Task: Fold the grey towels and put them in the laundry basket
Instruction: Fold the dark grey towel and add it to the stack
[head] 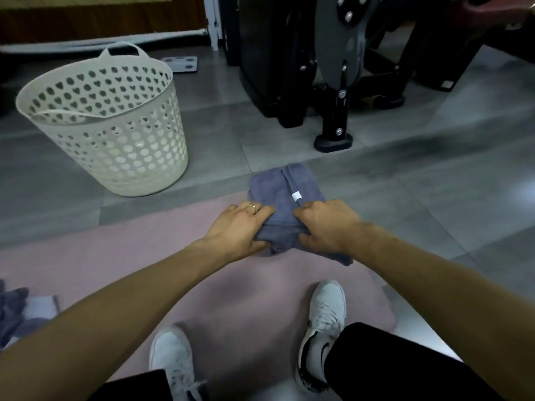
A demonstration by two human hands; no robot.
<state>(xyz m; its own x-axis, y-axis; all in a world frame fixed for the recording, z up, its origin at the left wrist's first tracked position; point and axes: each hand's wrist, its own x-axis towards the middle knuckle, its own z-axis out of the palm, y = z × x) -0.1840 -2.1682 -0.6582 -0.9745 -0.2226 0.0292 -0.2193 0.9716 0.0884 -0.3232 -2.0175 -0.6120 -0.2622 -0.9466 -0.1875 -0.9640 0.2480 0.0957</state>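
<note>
While the grey towel (285, 198) lies partly folded on the floor, its near end sits on the far edge of a pink mat (231, 285) and its far end reaches onto the grey floor tiles (405, 198). One layer is already folded over, with a seam running down the middle and a small white tag (296, 195) on it. Both hands are on the near end. The left hand (237, 230) has its grip clenched on the left corner, thumb under the bunched cloth and fingers curled over the top; there's a thin ring (252, 207) on one finger. The right hand (327, 227) grasps the right side of the same end, knuckles up, fingers tucked into the fabric.

The laundry basket (115, 134) stands upright on the tiles off to the left and further away, well apart from the towel. It's white plastic with heart-shaped holes and two loop handles, and I can't see anything inside it from this angle.

More grey towels (11, 311) sit crumpled at the far left edge, close to the person, partly cut off. Down at the bottom are two white sneakers (324, 328) on the mat and black trousers (390, 363). Behind the towel is some black gym machine (333, 68) with a grey metal plate and bolts, one foot planted on the tiles. A flat bathroom scale (181, 63) lies on the floor just past the basket.
</note>
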